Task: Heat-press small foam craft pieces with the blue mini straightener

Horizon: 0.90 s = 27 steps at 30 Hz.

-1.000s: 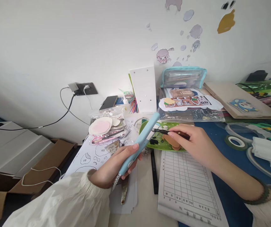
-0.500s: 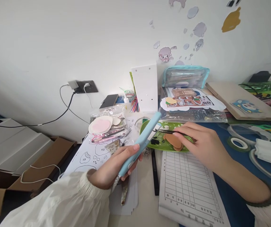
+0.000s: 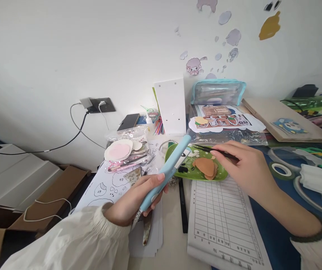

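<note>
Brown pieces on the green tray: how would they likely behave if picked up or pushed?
The brown pieces look thin and flat, so they are probably light and more apt to slide than roll. They overlap, so pushing one may drag another along. Stiffness is uncertain: lying on the green tray, none hangs free to show any sag.

The light-blue hair straightener (image 3: 171, 163) is held up at a slant, its rounded tip pointing away and rightward, its cord end low and near; a white inner surface shows beside the tip. The slim black tweezers (image 3: 205, 148) lie nearly level, thin points directed left above the green tray (image 3: 223, 174), just beside the straightener's tip.
</note>
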### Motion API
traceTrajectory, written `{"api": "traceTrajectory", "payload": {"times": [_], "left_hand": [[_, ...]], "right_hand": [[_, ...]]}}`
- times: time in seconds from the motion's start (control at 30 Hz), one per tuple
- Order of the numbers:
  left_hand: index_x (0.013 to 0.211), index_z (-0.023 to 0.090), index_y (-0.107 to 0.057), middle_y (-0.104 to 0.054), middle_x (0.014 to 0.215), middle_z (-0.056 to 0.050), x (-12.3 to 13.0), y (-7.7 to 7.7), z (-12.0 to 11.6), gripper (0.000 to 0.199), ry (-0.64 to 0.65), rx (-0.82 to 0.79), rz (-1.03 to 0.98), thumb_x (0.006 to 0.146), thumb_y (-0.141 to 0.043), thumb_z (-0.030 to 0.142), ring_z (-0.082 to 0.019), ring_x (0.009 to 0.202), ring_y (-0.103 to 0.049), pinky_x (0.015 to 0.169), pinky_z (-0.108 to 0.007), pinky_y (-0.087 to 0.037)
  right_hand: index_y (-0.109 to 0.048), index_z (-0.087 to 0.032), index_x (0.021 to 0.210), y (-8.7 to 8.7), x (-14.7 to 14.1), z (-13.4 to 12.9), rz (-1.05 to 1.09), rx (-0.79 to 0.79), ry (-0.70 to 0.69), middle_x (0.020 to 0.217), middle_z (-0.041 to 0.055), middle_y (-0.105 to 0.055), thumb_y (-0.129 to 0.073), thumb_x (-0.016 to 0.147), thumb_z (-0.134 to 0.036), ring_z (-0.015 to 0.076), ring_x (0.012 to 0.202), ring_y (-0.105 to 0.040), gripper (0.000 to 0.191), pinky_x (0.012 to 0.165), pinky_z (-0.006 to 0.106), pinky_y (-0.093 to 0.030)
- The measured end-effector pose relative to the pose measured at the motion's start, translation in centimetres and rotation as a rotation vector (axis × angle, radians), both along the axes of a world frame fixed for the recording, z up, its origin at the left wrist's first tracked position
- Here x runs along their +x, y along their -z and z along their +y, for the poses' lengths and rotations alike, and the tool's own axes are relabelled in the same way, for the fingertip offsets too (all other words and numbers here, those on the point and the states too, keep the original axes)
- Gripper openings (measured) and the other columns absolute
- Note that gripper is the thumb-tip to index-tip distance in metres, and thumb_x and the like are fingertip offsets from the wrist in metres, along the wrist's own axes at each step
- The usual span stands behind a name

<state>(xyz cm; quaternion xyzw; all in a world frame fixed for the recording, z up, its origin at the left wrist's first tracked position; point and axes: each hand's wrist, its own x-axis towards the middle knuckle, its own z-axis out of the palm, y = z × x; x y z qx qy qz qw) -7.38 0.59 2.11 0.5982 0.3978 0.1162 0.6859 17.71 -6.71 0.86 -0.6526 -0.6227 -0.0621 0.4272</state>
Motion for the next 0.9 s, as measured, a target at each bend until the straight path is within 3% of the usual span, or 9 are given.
{"api": "traceTrajectory", "payload": {"times": [0.37, 0.9], "left_hand": [[0.070, 0.015, -0.054, -0.045, 0.042, 0.004, 0.23, -0.16, -0.12, 0.046, -0.032, 0.003, 0.014, 0.080, -0.046, 0.059, -0.005, 0.032, -0.035, 0.034, -0.016, -0.027], [0.067, 0.015, -0.054, -0.045, 0.040, 0.003, 0.08, 0.15, -0.04, 0.044, -0.037, 0.008, 0.014, 0.079, -0.049, 0.057, -0.006, 0.031, -0.036, 0.032, -0.017, -0.026]], "right_hand": [[-0.069, -0.018, 0.088, -0.09, 0.43, 0.16, 0.006, 0.036, 0.066, 0.080, 0.0015, -0.067, -0.059, 0.083, -0.023, 0.0154, 0.070, -0.062, 0.011, 0.050, 0.025, -0.045], [-0.069, -0.015, 0.087, -0.24, 0.48, 0.06, -0.025, 0.081, 0.068, 0.078, 0.0022, -0.067, -0.059, 0.084, -0.023, 0.0127, 0.061, -0.058, 0.013, 0.048, 0.025, -0.045]]}}
